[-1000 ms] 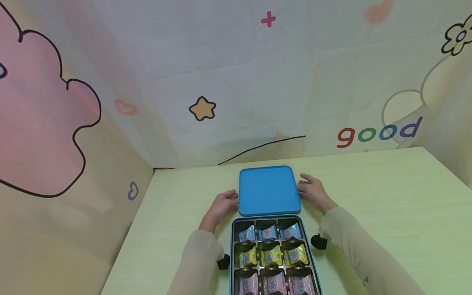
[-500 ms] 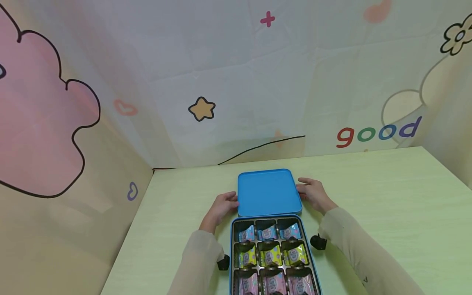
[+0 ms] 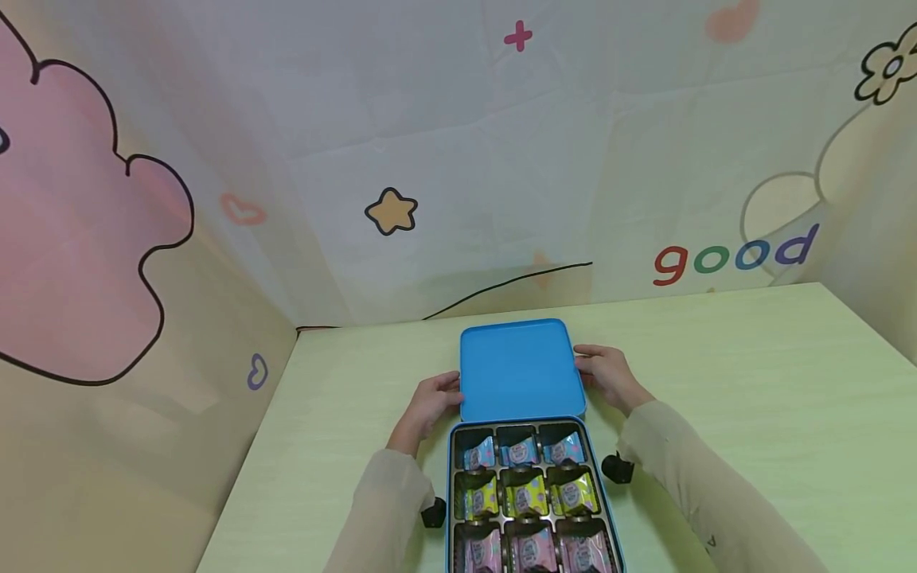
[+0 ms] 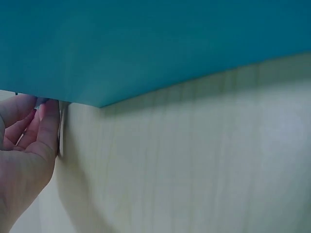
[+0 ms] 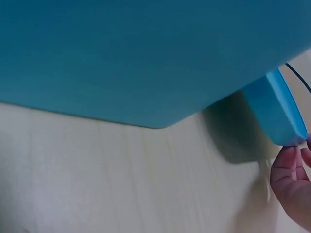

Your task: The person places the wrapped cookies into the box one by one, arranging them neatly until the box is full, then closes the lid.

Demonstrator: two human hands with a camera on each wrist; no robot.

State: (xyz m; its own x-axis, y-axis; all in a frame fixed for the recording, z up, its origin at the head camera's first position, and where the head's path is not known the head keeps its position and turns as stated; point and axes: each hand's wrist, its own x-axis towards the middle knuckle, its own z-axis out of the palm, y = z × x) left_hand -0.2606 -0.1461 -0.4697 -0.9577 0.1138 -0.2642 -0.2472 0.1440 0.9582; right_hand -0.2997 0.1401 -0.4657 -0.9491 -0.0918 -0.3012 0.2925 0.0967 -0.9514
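Observation:
A flat blue tin lid (image 3: pixel 521 370) stands between my two hands, just beyond the blue tin (image 3: pixel 607 509). My left hand (image 3: pixel 430 404) grips its left edge and my right hand (image 3: pixel 609 374) its right edge. In the right wrist view, my fingers pinch a corner of the lid (image 5: pixel 273 109), which is raised and tilted over its shadow on the table. The left wrist view hides most of the lid behind the tin's side (image 4: pixel 146 48). Wrapped sweets fill the tin's compartments: a blue row (image 3: pixel 519 454), a yellow row (image 3: pixel 526 500) and a pink row (image 3: pixel 535 551).
The pale wooden table (image 3: pixel 731 374) reaches back to a printed cloth wall (image 3: pixel 487 199). Another cloth wall (image 3: pixel 222 446) borders the left side. Black wrist devices (image 3: pixel 618 469) sit close to the tin's sides. The tin's near end runs out of the head view.
The lid has shifted slightly left and its tilt has changed: its far edge dipped, then rose. Both hands keep nearly the same places at its sides. The tin and sweets have not moved.

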